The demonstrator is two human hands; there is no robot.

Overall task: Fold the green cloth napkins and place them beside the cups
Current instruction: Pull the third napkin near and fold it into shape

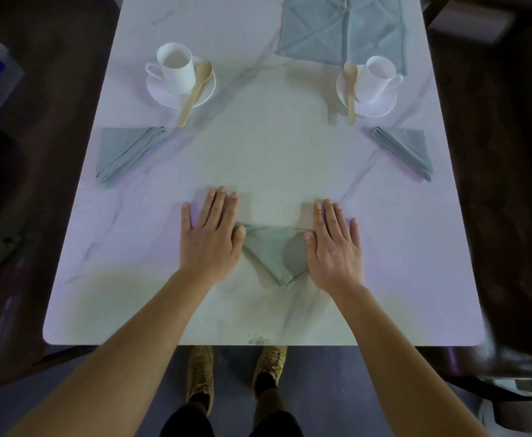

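Observation:
A green napkin folded into a triangle lies near the table's front, its tip pointing toward me. My left hand presses flat on its left corner and my right hand presses flat on its right corner, fingers straight. Two folded green napkins lie farther back: one at the left below the left cup, one at the right below the right cup. An unfolded green napkin lies spread at the far right.
Each white cup stands on a saucer with a wooden spoon; the right spoon leans on the right saucer. The marble table has dark chairs on both sides. My shoes show below its front edge.

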